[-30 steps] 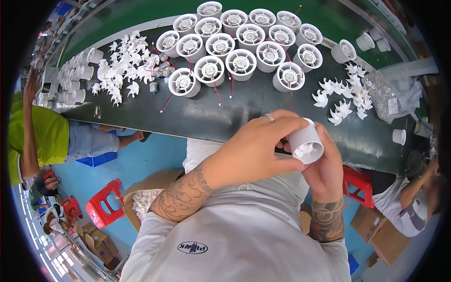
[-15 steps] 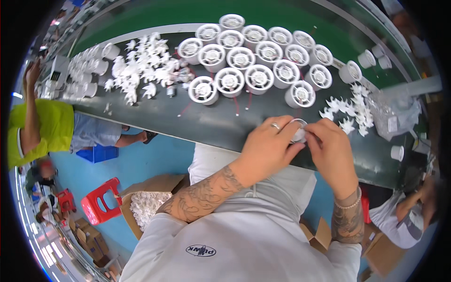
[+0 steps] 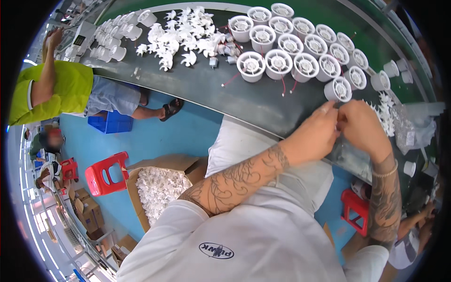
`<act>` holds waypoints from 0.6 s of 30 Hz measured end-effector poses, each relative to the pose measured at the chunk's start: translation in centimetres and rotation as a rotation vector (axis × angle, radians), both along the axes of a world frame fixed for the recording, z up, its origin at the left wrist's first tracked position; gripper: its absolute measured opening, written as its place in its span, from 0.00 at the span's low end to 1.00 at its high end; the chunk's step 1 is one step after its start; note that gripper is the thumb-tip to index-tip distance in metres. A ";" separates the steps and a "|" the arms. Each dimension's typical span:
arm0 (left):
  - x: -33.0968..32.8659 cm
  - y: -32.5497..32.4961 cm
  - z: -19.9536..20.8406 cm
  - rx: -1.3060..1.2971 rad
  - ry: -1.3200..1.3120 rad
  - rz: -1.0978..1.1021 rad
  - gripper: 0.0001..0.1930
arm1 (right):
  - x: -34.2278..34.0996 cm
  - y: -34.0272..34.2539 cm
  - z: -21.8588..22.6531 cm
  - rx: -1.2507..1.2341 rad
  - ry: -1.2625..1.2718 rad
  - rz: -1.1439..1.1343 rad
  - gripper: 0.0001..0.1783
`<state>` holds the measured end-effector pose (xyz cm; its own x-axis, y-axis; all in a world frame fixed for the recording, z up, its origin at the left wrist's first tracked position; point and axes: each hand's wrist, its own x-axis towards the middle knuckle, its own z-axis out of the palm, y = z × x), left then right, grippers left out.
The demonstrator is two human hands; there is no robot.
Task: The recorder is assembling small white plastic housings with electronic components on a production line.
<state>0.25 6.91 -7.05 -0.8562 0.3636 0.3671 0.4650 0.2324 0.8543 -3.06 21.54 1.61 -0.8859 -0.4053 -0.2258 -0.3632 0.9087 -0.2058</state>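
My left hand [image 3: 314, 134] and my right hand [image 3: 362, 126] meet at the near edge of the bench, their fingers curled together. Whatever they hold is hidden behind the fingers and cannot be made out. Just beyond the fingertips stands a white cup-shaped fan housing [image 3: 338, 89] with a spoked ring inside; whether the fingers touch it is unclear. Several more such housings [image 3: 278, 64] stand in rows behind it, some trailing thin red wires. Right of my right hand lie white fan blades [image 3: 386, 113], partly covered by that hand.
A heap of white fan blades [image 3: 181, 33] and small metal motors [image 3: 213, 62] lie farther left on the dark bench [image 3: 188, 82]. A clear plastic bag [image 3: 408, 129] is at right. Below are a carton of white parts [image 3: 162, 192], a red stool [image 3: 107, 174] and a co-worker [image 3: 61, 89].
The view has swung, so the bench and both hands appear farther right. A round white part showed between my fingers earlier; now the fingers are closer together and hide it.
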 end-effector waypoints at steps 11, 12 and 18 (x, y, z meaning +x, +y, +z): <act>-0.9 -1.1 1.1 -0.085 -0.058 -0.133 0.15 | 3.2 -0.2 -1.2 -0.128 0.193 -0.075 0.04; -1.0 -1.1 1.1 -0.067 -0.056 -0.136 0.14 | 3.1 -0.1 -1.3 -0.139 0.177 -0.091 0.04; -0.8 -0.8 0.6 -0.070 -0.104 -0.150 0.15 | 2.9 0.5 -1.6 -0.235 0.145 -0.147 0.03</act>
<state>-0.51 6.12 -6.44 -0.8225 0.5113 0.2490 0.4089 0.2274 0.8838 -0.17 22.05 0.02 -0.9551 -0.2963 -0.0084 -0.2720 0.8874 -0.3721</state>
